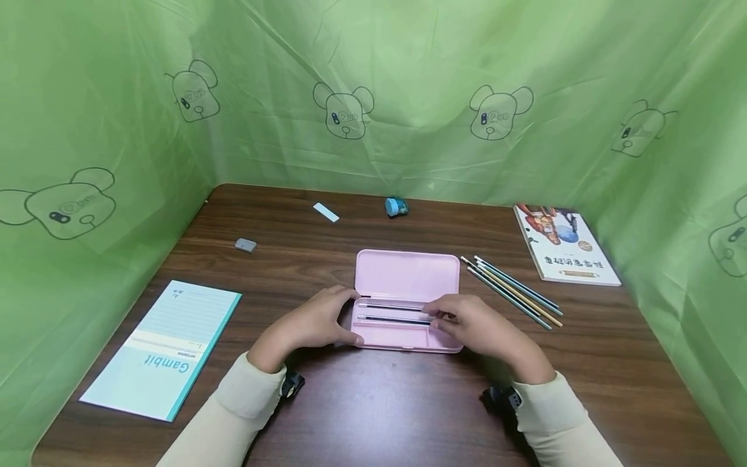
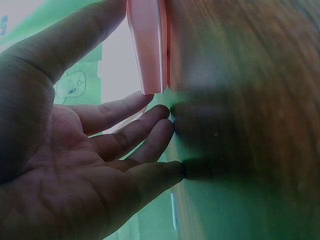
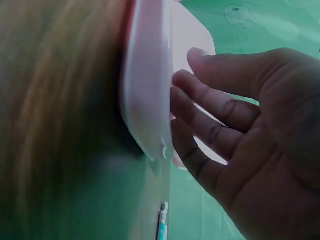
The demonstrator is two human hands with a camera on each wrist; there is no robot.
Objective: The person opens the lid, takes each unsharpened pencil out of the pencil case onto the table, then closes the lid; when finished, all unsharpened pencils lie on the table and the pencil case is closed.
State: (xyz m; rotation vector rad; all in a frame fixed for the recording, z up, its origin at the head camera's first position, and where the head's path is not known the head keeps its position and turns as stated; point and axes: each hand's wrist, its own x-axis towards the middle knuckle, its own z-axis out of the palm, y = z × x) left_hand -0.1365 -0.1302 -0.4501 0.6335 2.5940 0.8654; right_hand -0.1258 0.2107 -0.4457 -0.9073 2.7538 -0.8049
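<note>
An open pink pencil case (image 1: 390,336) lies on the table with its lid (image 1: 407,274) tipped back. Inside, two dark pencils (image 1: 392,319) with pale ends lie lengthwise, one behind the other. My left hand (image 1: 318,319) holds the case's left end, thumb at the front corner and fingers toward the back. Over the right part of the case is my right hand (image 1: 480,324), fingers bent above the pencils' right ends. The right wrist view shows a gap between thumb (image 3: 225,75) and fingers, with nothing visible in it; the fingertips are partly hidden by the case wall.
Several pencils (image 1: 513,292) lie right of the case, near a picture-covered book (image 1: 569,246). A Gambit notebook (image 1: 163,350) is at the left. Farther back are a grey eraser (image 1: 246,245), a white strip (image 1: 325,212) and a blue sharpener (image 1: 396,207). Green curtains (image 1: 408,155) surround the table.
</note>
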